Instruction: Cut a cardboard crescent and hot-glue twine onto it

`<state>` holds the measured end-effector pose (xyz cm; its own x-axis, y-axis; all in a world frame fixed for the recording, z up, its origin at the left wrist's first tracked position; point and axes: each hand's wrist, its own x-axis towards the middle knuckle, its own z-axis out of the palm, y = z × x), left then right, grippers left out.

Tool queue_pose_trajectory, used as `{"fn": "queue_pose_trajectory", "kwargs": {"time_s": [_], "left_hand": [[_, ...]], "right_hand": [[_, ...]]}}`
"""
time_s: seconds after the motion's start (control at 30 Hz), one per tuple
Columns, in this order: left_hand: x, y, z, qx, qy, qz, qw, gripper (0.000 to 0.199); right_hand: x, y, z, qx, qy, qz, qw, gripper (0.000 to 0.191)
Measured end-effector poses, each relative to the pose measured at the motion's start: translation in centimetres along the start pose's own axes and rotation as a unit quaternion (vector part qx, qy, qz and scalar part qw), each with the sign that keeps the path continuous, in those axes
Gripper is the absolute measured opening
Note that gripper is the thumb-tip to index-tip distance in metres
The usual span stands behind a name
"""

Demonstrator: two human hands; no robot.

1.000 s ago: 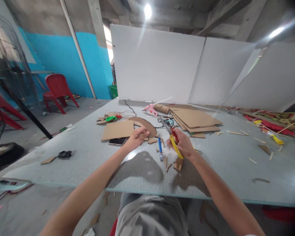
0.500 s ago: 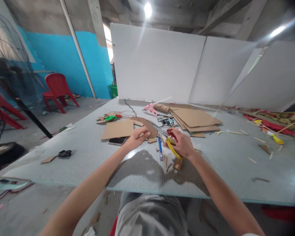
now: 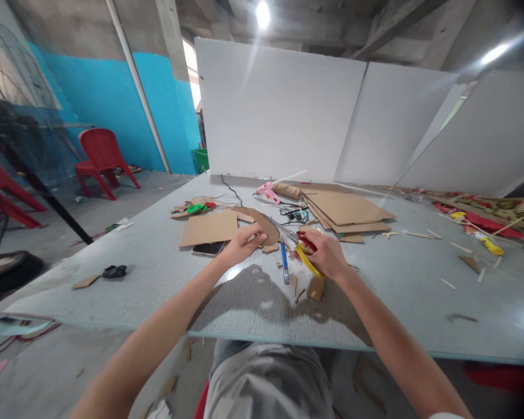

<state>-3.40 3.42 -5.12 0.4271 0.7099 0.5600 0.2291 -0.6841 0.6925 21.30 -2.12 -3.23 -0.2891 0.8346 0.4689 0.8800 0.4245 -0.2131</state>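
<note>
- Near the middle of the table (image 3: 410, 302): curved cardboard strip (image 3: 266, 226), arching away from the person. Can't tell if it is lifted clear of the surface.
- Left hand (image 3: 245, 243): grip closed, thumb and fingers pinching the strip toward its near end. Probably to steady it while leaving the right-hand edge free for the blades.
- Right hand (image 3: 327, 256): grip wrapped round the red and yellow handles of the scissors (image 3: 309, 263), palm over them, presumably for control and squeeze.
- Blades point away and leftward, beside the strip's outer edge, an angle that seems to suit that curve. Contact and how wide they are spread: can't tell.
- Blue box cutter (image 3: 284, 265) lies between the two hands, handy for either, likely why it is there.
- Cardboard scraps (image 3: 316, 289) lie loose on the near side by the cutter, apparently in no order.
- Cardboard square (image 3: 209, 228) lies flat left of the strip, partly covering a dark phone (image 3: 207, 249). Reason unclear, maybe just lack of space.
- Pink glue gun (image 3: 268, 193) sits farther back beside a twine roll (image 3: 288, 191), seemingly clear of the elbows but reachable.
- Cardboard stack (image 3: 349, 210) lies flat right of the twine, layered, probably to save room.
- Thin sticks (image 3: 448, 284) lie scattered far right, well apart from both hands.
</note>
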Motion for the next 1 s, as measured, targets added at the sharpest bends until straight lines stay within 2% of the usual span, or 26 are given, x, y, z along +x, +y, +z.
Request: {"fn": "queue_pose_trajectory", "kwargs": {"time_s": [0.27,0.47,0.63,1.0], "left_hand": [[0.20,0.44,-0.08,0.004,-0.003,0.010,1.000,0.051],[0.13,0.58,-0.11,0.013,-0.007,0.009,1.000,0.050],[0.09,0.57,-0.20,0.016,-0.007,0.013,1.000,0.048],[0.09,0.72,-0.33,0.023,-0.015,0.027,0.999,0.045]], "right_hand": [[0.11,0.24,0.30,0.041,-0.020,-0.010,0.999,0.024],[0.00,-0.26,-0.03,0.033,-0.041,-0.010,0.999,0.036],[-0.03,-0.08,-0.17,0.018,-0.031,-0.001,0.999,0.041],[0.11,0.09,0.35,0.020,-0.028,-0.026,0.999,0.030]]}}
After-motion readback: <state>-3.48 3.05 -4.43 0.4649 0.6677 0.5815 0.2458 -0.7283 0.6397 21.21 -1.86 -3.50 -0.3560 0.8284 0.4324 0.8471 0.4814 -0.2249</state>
